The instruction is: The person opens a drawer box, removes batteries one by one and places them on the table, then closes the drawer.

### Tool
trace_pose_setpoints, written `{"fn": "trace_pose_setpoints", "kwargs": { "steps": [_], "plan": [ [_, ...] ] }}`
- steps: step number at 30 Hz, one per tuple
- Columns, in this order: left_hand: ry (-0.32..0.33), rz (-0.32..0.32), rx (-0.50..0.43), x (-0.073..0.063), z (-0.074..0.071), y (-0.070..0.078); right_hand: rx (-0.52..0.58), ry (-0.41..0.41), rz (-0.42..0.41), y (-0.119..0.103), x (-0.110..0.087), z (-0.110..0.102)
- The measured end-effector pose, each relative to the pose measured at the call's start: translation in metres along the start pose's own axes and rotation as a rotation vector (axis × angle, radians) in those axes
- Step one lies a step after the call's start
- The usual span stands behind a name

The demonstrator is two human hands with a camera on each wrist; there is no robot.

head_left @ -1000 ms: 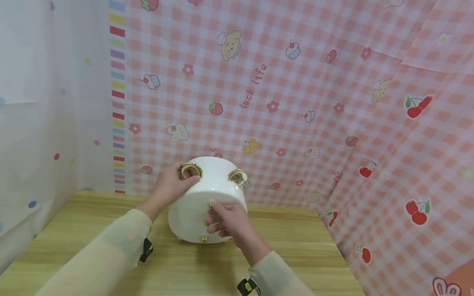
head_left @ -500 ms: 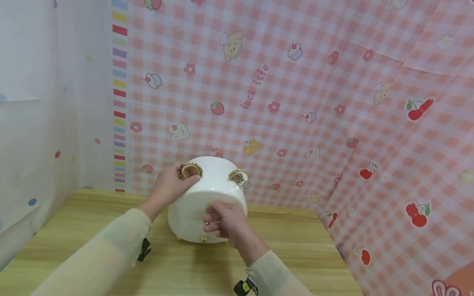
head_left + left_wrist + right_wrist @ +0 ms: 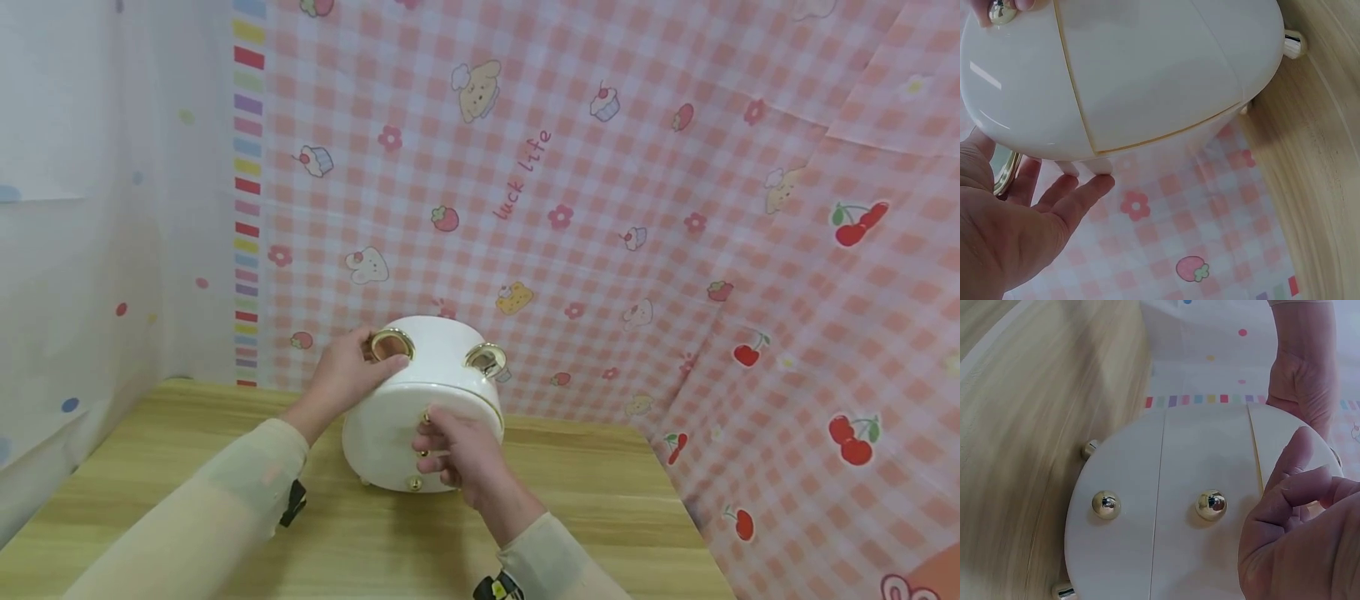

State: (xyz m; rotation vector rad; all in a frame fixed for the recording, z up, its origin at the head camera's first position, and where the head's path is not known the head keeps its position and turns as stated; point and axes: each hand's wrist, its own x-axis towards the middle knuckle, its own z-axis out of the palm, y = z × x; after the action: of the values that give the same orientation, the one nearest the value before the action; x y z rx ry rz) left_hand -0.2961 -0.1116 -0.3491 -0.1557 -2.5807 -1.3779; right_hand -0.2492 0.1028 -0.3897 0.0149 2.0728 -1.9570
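Observation:
A rounded white drawer box [image 3: 386,437] with gold knobs stands on the table in the head view. Its top carries two gold rings like ears, the left ring [image 3: 392,332] and the right ring [image 3: 486,347]. My left hand [image 3: 348,367] grips the box around the left ring, thumb in front and other fingers behind. With thumb and fingers, my right hand [image 3: 468,450] pinches the top knob [image 3: 1002,11]. Below it, the middle knob [image 3: 1210,505] and lower knob [image 3: 1106,504] are untouched in the right wrist view. A gold-edged seam [image 3: 1072,81] shows beneath the top drawer.
The wood-grain table [image 3: 592,517] extends around the box. Behind it hangs a pink checked cloth [image 3: 420,192], and another patterned cloth covers the right side [image 3: 795,350]. A pale dotted sheet [image 3: 82,292] hangs at left. Short gold feet [image 3: 1089,449] stick out under the box.
A gold line now shows along the upper edge of the box front, where the top drawer has come slightly forward. Both hands keep their holds. The head view has shifted slightly.

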Motion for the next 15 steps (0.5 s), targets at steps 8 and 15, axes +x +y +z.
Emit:
{"fn": "trace_pose_setpoints", "kwargs": {
  "steps": [8, 15],
  "plan": [
    [0.003, 0.006, -0.001, 0.0004, 0.0006, -0.0035, 0.001, -0.006, 0.006, 0.0020, -0.0031, -0.0003],
    [0.003, 0.014, -0.013, 0.0017, 0.0007, -0.0040, 0.005, -0.010, -0.005, 0.0012, -0.0032, -0.0007]
  ]
}}
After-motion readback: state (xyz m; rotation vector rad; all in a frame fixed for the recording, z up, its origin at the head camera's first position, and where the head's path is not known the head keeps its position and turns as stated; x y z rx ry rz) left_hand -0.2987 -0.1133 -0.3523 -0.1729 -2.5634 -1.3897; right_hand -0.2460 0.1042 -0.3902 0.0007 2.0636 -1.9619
